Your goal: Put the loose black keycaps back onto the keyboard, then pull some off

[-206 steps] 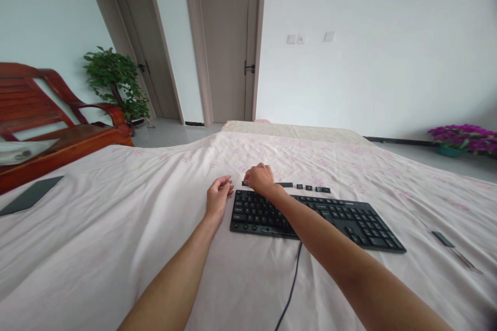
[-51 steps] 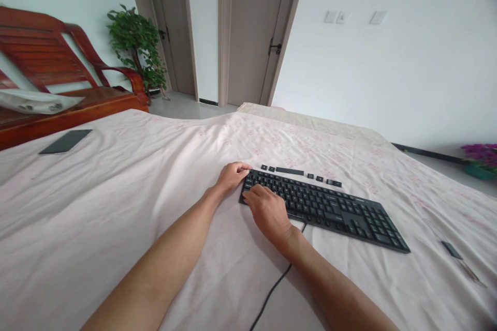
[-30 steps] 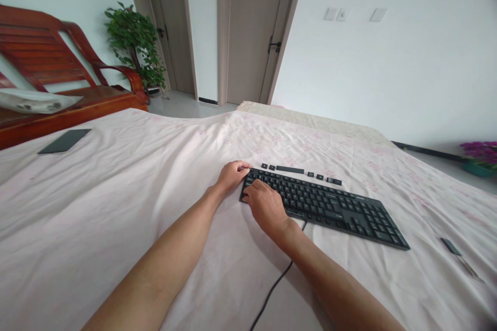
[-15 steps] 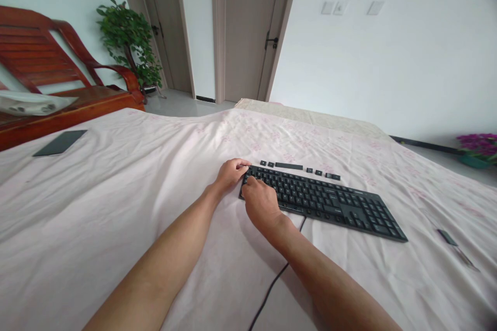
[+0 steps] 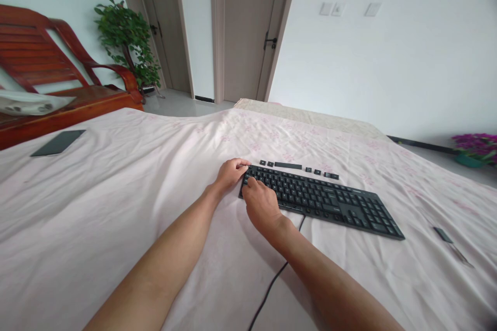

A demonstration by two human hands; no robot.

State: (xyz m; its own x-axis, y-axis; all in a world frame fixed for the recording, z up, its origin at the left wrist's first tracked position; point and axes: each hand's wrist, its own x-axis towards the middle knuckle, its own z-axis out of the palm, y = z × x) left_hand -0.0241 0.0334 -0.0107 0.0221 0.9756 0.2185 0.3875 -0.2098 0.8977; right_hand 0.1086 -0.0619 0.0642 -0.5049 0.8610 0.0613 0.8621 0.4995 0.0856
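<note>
A black wired keyboard (image 5: 330,202) lies on a pale pink sheet (image 5: 116,191). My left hand (image 5: 230,174) is curled round the keyboard's far left corner, fingers closed on its edge. My right hand (image 5: 261,204) rests on the left end of the keys, fingers bent and pressed onto a key near that corner; what is under the fingertips is hidden. Behind the keyboard lies a row of loose black keycaps (image 5: 310,169), among them a long bar (image 5: 288,165).
A dark flat tablet (image 5: 58,143) lies at the sheet's left edge by a red wooden bench (image 5: 58,88). A small dark tool (image 5: 446,238) lies at the right. The keyboard cable (image 5: 272,282) runs toward me. Doors, a green plant and purple flowers stand behind.
My right hand came back from the keycap row to the keyboard's left end. My left hand closed on the keyboard's corner. In the last second both hands barely moved.
</note>
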